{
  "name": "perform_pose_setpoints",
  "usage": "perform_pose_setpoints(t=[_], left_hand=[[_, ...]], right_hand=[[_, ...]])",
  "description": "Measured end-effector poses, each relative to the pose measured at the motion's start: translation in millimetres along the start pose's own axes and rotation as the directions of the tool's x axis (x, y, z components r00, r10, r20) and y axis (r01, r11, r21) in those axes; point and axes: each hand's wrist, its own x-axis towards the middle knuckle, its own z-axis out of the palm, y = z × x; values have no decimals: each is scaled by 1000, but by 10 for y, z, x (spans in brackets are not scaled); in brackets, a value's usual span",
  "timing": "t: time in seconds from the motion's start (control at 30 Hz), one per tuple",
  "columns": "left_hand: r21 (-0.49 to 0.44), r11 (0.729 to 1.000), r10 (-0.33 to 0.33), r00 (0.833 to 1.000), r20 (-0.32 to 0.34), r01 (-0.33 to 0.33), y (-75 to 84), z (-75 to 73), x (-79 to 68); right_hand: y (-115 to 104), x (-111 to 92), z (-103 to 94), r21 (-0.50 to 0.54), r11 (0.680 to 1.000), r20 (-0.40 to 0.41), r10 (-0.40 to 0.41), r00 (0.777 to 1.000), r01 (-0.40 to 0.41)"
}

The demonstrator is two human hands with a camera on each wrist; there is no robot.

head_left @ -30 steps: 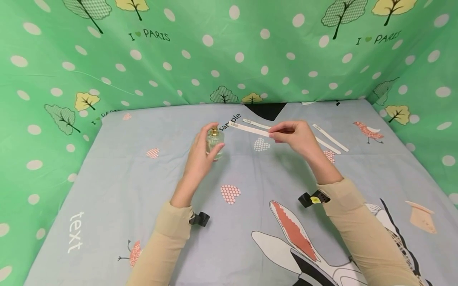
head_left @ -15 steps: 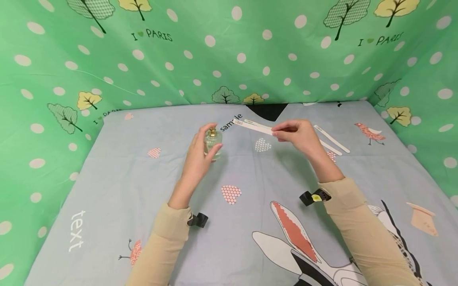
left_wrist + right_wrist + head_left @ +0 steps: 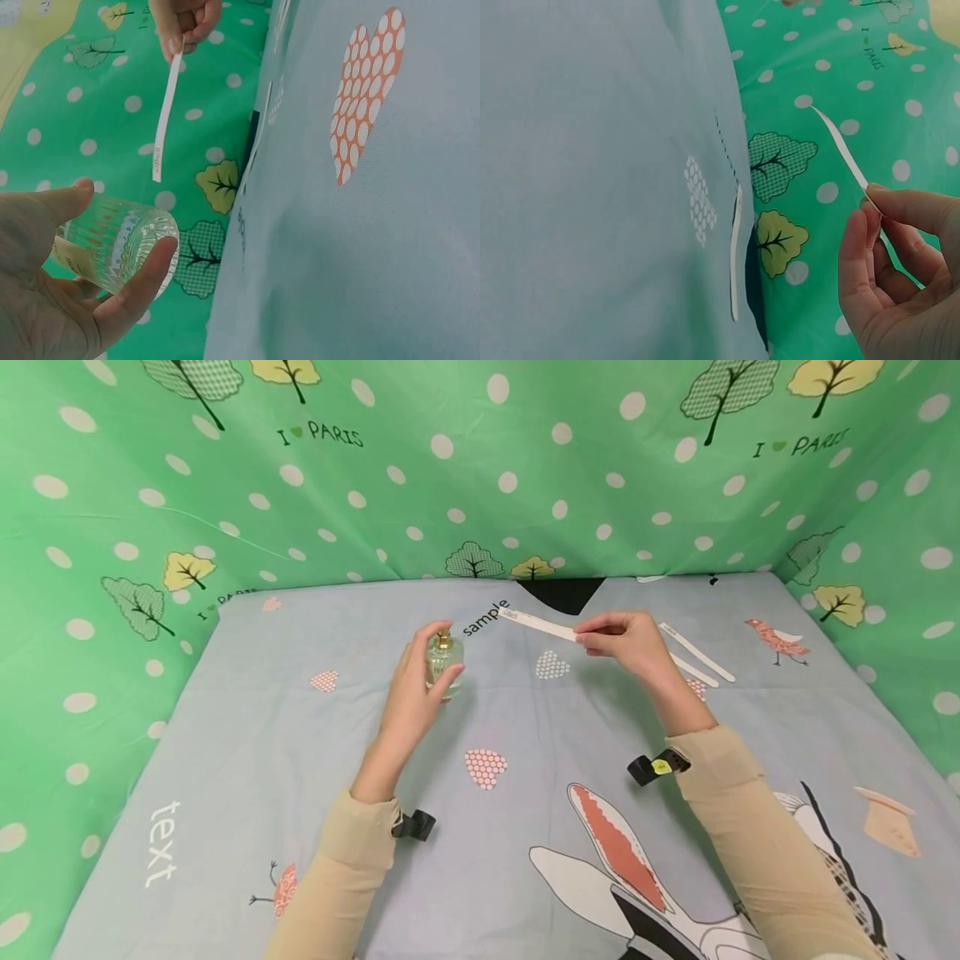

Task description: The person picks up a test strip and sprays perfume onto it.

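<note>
My left hand (image 3: 408, 697) grips a clear, pale green perfume bottle (image 3: 448, 653) with a gold sprayer neck. Its index finger rests on top of the sprayer, and the thumb lies along the side. In the left wrist view the bottle (image 3: 124, 240) appears tilted, base toward the strip. Between thumb and fingers my right hand (image 3: 628, 642) pinches a thin white paper strip (image 3: 538, 625) with small print at its far end. That printed end points toward the bottle, with a gap between them. The right wrist view shows the strip (image 3: 844, 150) slightly bent.
Two more white strips, an upper strip (image 3: 697, 652) and a lower strip (image 3: 693, 671), lie right of my right hand. Another strip (image 3: 736, 255) lies near the table's back edge in the right wrist view. A green printed curtain (image 3: 480, 468) hangs behind the grey-blue tablecloth (image 3: 360, 710).
The right hand and its strip have shifted slightly right, so the strip covers one lying behind it. The left hand with the bottle has drifted a little left; the gap between them has widened.
</note>
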Motion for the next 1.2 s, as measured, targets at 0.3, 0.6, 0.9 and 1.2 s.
perform_pose_setpoints(t=[0.3, 0.6, 0.9, 1.2], left_hand=[[-3, 1000, 4, 1000, -3, -4, -10, -16, -13], [5, 1000, 1, 1000, -2, -1, -14, -19, -14], [6, 1000, -3, 1000, 3, 3, -7, -40, -26], [3, 1000, -4, 1000, 5, 4, -5, -45, -16]], right_hand=[[99, 110, -9, 15, 998, 0, 55, 999, -55], [216, 203, -3, 12, 997, 4, 71, 997, -71], [285, 299, 31, -4, 992, -1, 127, 992, -127], [326, 384, 44, -2, 984, 4, 179, 984, -179]])
